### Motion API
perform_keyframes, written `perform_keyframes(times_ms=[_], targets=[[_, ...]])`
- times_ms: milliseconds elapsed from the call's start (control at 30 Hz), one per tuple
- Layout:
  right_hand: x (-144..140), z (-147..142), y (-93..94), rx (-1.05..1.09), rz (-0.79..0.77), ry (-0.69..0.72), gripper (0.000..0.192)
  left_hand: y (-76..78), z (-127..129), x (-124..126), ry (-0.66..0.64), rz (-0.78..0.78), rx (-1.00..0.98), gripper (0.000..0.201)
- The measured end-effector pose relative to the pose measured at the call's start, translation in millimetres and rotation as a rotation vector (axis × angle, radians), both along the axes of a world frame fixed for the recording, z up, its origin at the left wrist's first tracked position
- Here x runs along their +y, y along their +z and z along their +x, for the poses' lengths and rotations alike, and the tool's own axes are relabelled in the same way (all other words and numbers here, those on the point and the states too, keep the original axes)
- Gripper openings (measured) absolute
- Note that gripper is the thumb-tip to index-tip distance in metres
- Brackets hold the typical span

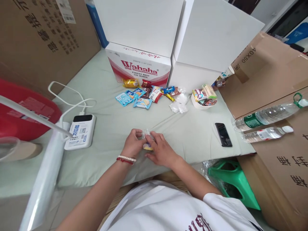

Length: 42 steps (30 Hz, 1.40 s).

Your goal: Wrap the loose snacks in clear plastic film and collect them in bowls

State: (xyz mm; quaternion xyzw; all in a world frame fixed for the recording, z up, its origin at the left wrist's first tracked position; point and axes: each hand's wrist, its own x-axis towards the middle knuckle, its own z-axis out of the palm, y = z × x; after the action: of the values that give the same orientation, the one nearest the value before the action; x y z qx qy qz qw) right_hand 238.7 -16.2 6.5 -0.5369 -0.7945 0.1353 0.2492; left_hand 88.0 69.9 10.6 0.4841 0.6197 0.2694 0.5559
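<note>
Left hand: the left hand (133, 143), a red and white beaded bracelet (126, 159) on its wrist, has its fingers curled and pinching the left edge of a small clear crinkly plastic snack packet with a yellow piece inside (147, 143).
Right hand: the right hand (162, 149) lies over the packet's right side, fingers bent and closed on it.
Packet: held between both hands, just above the smooth pale green cloth (108, 128), near its front edge.
Snack pile: glossy blue, red, brown and yellow wrapped snacks (144, 94) lie scattered farther back, before a red and white printed cardboard box (138, 67).
Bowl: a round white bowl (201, 104) holds more wrapped snacks.
Phone: a flat black rectangular phone (223, 134) lies right of the hands.
Bottles: two clear plastic water bottles (267, 123) lie on brown cardboard.
Power bank: a white rectangular power bank (80, 131) with a white cable sits left.
</note>
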Motion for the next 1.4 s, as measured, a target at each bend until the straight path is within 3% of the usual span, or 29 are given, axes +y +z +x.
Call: perform_keyframes(times_ms=[133, 233, 300, 367, 467, 567, 800, 933, 1033, 1200, 1400], targets=[[-2.7, 19.9, -15.9, 0.142, 0.007, -0.135, 0.055, 25.5, 5.7, -11.7, 0.081, -0.131, -0.445, 0.05], [4.5, 79.9, -15.5, 0.43, 0.066, -0.463, 0.045, 31.7, -11.9, -19.3, 0.035, -0.036, -0.455, 0.052], [15.2, 143.9, -8.5, 0.653, 0.155, -0.75, 0.046, 24.1, -34.4, -22.7, 0.045, 0.021, -0.353, 0.053], [31.2, 215.2, 1.0, 0.853, 0.337, -0.917, 0.045, 10.1, -59.6, -25.9, 0.127, 0.028, -0.263, 0.057], [60.8, 304.5, 12.6, 1.023, 0.421, -0.977, 0.044, -10.0, -89.7, -31.8, 0.242, 0.017, -0.206, 0.058], [87.7, 347.9, 14.1, 1.052, 0.278, -0.915, 0.046, -18.5, -101.4, -38.3, 0.277, 0.036, -0.195, 0.056], [113.3, 351.5, -6.6, 0.971, 0.211, -0.974, 0.048, -20.0, -97.6, -44.2, 0.243, 0.098, -0.117, 0.05], [128.0, 346.9, -14.2, 0.981, 0.291, -0.994, 0.052, -26.1, -100.6, -46.2, 0.192, 0.16, -0.059, 0.047], [137.8, 341.1, -18.8, 0.742, 0.342, -0.992, 0.054, -33.4, -103.5, -49.3, 0.166, 0.203, -0.005, 0.044], [137.9, 341.5, -20.3, 0.269, 0.28, -1.152, 0.047, -44.5, -105.6, -56.3, 0.099, 0.258, 0.102, 0.041], [135.2, 344.8, -20.1, 0.315, 0.245, -1.196, 0.039, -46.0, -105.0, -60.9, 0.047, 0.321, 0.205, 0.038]])
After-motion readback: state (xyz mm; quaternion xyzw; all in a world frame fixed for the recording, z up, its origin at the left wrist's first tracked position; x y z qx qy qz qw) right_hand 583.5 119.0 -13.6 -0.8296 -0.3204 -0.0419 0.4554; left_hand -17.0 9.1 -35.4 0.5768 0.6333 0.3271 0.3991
